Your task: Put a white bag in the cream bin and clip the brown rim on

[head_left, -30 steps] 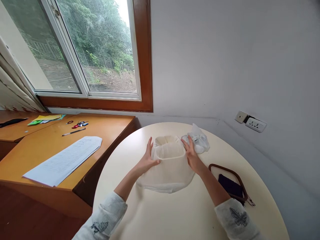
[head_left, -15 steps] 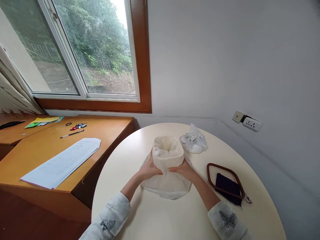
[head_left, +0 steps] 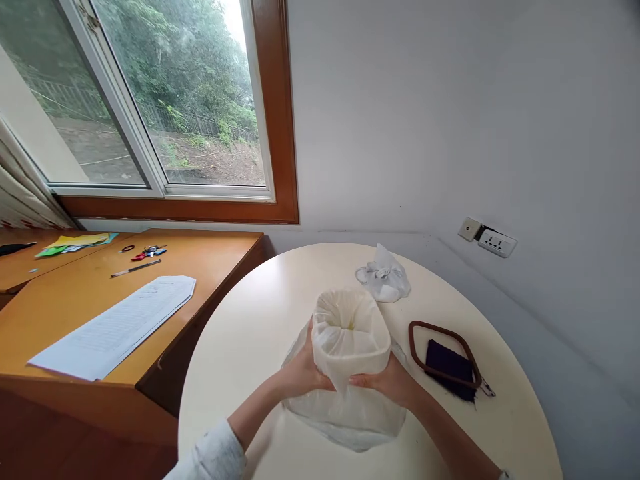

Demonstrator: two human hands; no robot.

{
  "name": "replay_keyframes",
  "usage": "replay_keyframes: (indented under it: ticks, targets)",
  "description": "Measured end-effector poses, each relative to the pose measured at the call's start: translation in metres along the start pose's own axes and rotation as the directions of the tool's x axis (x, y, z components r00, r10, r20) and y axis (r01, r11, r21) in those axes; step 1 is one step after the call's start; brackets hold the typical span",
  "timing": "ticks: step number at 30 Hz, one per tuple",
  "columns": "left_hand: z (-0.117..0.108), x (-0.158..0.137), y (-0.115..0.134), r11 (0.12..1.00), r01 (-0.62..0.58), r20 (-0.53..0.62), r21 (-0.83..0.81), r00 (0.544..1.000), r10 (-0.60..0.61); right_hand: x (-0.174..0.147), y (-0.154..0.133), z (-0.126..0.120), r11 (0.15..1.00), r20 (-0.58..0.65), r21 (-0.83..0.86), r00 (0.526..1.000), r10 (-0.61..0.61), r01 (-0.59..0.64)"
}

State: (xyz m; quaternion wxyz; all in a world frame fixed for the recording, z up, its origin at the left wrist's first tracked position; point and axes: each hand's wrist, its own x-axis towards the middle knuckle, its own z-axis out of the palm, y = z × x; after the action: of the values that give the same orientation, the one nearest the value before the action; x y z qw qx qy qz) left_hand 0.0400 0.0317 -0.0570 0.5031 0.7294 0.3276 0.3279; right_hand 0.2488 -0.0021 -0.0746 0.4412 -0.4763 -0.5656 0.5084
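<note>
Between my two hands is a squarish white container (head_left: 350,361) with a translucent white plastic bag (head_left: 345,417) over it. The bag's film is tucked into the opening and gathers in folds toward the middle. Below the rim, the rest of the bag spreads out loosely around the container. My left hand (head_left: 303,370) wraps the left side, thumb across the front. On the right side my right hand (head_left: 393,381) grips it the same way, with the thumbs a little apart. The container's base is hidden by the bag and hands.
Behind on the round cream table (head_left: 240,327) sits a knotted white plastic bag (head_left: 385,275). To the right lie a brown frame (head_left: 467,350) and dark cloth (head_left: 450,368). A wooden desk (head_left: 220,257) at left bears papers (head_left: 120,327), a pen (head_left: 136,268) and keys (head_left: 149,253).
Both hands have brought the bag-covered container closer to me and slightly right, and its opening now looks larger. The camera view has shifted slightly. The hands keep their hold.
</note>
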Motion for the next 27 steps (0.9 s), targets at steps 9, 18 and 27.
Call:
replay_keyframes:
  ticks: [9, 18, 27]
  targets:
    - [-0.058, -0.019, 0.049, 0.934, -0.011, -0.113, 0.356, 0.992, 0.054, -0.014, -0.045, -0.073, 0.985, 0.104, -0.107, 0.986, -0.126, 0.138]
    - [-0.014, 0.006, 0.104, 0.406, -0.441, 0.345, 0.8, 0.893, 0.29, 0.005, -0.13, -0.026, 0.573, 0.174, -0.658, 0.839, -0.516, 0.489]
    - [0.01, 0.0, 0.093, 0.104, -0.57, 0.521, 0.815, 0.799, 0.3, 0.014, -0.151, -0.005, 0.122, 0.494, -0.866, 0.793, 0.356, 0.485]
